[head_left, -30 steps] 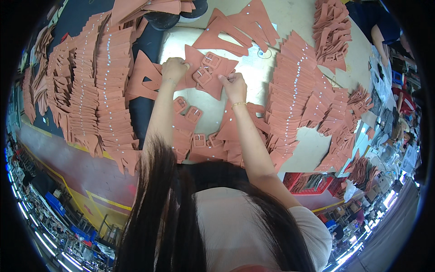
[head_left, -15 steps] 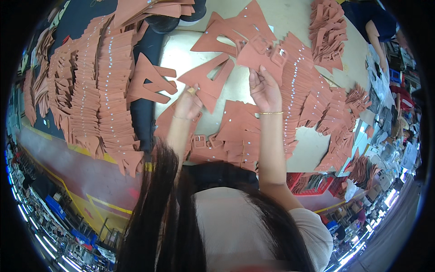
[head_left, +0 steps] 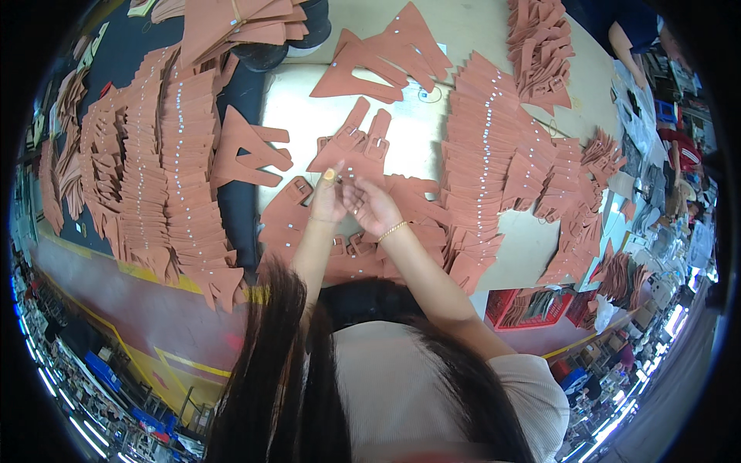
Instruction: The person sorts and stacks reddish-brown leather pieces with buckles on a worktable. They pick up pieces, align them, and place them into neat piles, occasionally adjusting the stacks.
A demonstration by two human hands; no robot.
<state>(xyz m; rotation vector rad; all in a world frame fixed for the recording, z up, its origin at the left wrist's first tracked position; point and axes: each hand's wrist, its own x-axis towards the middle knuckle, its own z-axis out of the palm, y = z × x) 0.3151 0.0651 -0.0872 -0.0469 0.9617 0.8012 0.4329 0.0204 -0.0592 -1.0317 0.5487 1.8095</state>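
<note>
A reddish-brown buckled piece point(head_left: 351, 160), cut like part of a shoe upper, is held before me at mid-table. Two strap ends point away from me beyond its two covered buckles. My left hand point(head_left: 329, 202) pinches its near edge, with a yellow cover on the thumb. Close beside it, my right hand point(head_left: 373, 208) is palm up, its curled fingers at the same edge; its grip is partly hidden. Beneath and around my hands lie more buckled pieces point(head_left: 287, 212). A forked strap piece point(head_left: 241, 154) rests to the left.
Long overlapping rows of similar pieces point(head_left: 189, 170) cover the left side, and another row point(head_left: 478, 147) fans out on the right. Loose strap pieces point(head_left: 359, 69) lie farther back. A red crate point(head_left: 532, 309) stands below the table edge. Another person's arm point(head_left: 627, 55) shows at far right.
The buckled piece came left and down in my right hand, meeting the forked strap piece from my left. Both pieces now lie together, strap ends beyond the buckles, and my hands are side by side.
</note>
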